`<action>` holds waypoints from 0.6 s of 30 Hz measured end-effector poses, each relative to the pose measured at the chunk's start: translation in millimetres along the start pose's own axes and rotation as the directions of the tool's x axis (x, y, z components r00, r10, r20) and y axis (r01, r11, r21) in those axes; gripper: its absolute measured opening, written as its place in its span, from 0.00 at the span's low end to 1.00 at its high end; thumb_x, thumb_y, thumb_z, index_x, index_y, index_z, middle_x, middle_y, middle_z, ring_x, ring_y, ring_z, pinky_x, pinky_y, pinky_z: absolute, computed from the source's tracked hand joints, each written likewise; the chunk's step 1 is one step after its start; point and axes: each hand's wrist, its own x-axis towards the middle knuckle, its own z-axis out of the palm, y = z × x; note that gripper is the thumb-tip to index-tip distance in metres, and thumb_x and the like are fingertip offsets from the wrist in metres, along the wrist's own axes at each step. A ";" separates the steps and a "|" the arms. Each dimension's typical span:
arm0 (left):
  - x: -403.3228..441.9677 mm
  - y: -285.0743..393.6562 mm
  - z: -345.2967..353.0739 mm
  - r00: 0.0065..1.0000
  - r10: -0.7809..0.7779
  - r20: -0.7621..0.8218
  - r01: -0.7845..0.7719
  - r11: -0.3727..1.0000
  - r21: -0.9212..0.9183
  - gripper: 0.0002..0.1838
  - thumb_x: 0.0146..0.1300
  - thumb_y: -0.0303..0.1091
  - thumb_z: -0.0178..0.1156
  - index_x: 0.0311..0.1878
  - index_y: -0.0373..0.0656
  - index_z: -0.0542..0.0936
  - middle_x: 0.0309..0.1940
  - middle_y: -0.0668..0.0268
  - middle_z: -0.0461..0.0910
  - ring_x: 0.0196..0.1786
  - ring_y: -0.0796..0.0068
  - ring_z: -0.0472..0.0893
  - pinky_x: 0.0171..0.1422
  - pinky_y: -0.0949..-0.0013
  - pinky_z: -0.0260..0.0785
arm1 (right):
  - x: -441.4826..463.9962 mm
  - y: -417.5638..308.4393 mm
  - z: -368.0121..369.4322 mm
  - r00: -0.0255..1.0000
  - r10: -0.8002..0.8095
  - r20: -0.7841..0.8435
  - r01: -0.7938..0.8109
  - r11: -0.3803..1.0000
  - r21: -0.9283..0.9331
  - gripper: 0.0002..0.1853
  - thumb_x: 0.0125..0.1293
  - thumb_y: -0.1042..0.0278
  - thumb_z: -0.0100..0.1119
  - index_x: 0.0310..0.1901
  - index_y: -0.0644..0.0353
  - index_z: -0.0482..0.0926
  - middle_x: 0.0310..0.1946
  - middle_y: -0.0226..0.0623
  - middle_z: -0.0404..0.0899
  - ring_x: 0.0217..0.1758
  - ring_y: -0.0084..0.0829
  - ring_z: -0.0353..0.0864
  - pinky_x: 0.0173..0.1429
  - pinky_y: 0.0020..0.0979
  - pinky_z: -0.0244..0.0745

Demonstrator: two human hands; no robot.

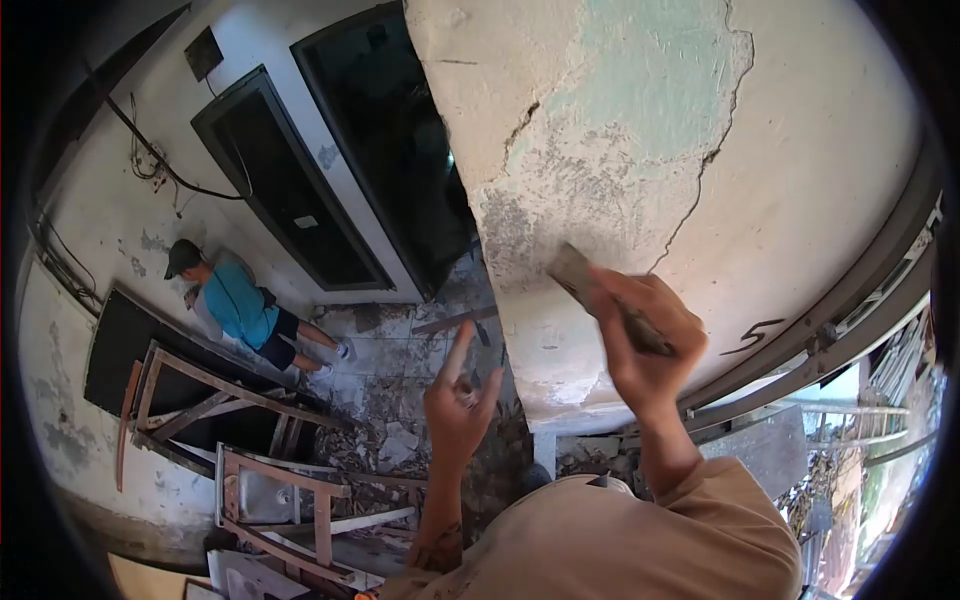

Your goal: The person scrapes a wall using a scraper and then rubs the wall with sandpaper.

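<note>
My right hand (655, 335) is wrapped round a worn, greyish scraper (572, 270), slightly blurred. The scraper's flat end meets or nearly meets the wall (590, 225), just below a rough patch of scraped grey. Around that patch the cream paint is cracked, and a pale green layer (640, 90) shows higher up. My left hand (460, 400) is raised left of the wall's corner, touching nothing I can make out. Its index finger and thumb stand apart while the other fingers curl in. A small mark on its palm is too unclear to name.
A person (235, 305) in a teal shirt and cap faces the far left wall. Broken wooden frames (235, 395) and a metal sink (270, 497) lie at lower left. Rubble (395, 445) covers the tiled floor. A curved metal rail (840, 345) runs along the right.
</note>
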 end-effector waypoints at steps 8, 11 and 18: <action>-40.7 -30.5 -22.5 0.971 -0.238 -0.015 0.237 0.971 -0.018 0.28 0.58 0.26 0.59 0.64 0.41 0.70 0.59 0.63 0.76 0.20 0.92 0.56 0.24 0.84 0.53 | -2.8 2.6 12.6 1.000 -0.005 -0.010 0.005 1.000 -0.013 0.14 0.53 0.87 0.60 0.40 0.62 0.84 0.25 0.37 0.81 0.25 0.20 0.78 0.28 0.19 0.67; -59.5 -45.0 -33.6 0.953 -0.300 -0.051 0.299 0.954 -0.020 0.26 0.58 0.26 0.59 0.62 0.40 0.71 0.58 0.63 0.76 0.21 0.91 0.57 0.25 0.84 0.55 | -8.0 13.4 13.0 0.996 -0.009 -0.088 0.009 1.000 -0.003 0.14 0.52 0.87 0.60 0.41 0.62 0.84 0.25 0.36 0.81 0.25 0.21 0.77 0.28 0.19 0.67; -90.1 -40.5 -28.6 0.914 -0.406 0.021 0.406 0.907 -0.116 0.23 0.60 0.26 0.57 0.60 0.40 0.74 0.54 0.64 0.79 0.20 0.91 0.63 0.26 0.82 0.58 | -15.6 8.9 11.9 0.990 0.060 -0.128 -0.059 0.998 0.010 0.13 0.54 0.87 0.60 0.40 0.64 0.83 0.28 0.36 0.82 0.27 0.18 0.76 0.30 0.19 0.67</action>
